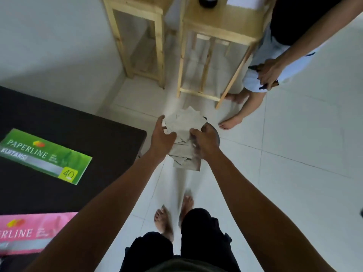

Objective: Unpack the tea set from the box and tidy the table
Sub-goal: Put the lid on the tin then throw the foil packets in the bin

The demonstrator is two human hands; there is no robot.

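I stand over a white tiled floor with both arms stretched forward. A stack of grey cardboard pieces (pixel 184 124) fans out between my hands, above a dark round object (pixel 215 132) that is mostly hidden beneath. My right hand (pixel 205 143) grips the stack from the right side. My left hand (pixel 162 135) is at the stack's left edge with its fingers spread, touching or just off the cardboard. No tea set or box shows in this view.
A dark table (pixel 94 134) at left carries a green Paperline pack (pixel 45 156) and a pink pack (pixel 29 232). Two wooden stools (pixel 216 36) stand ahead. Another person (pixel 275 71) stands barefoot at the right, holding dark items. My bare feet are below.
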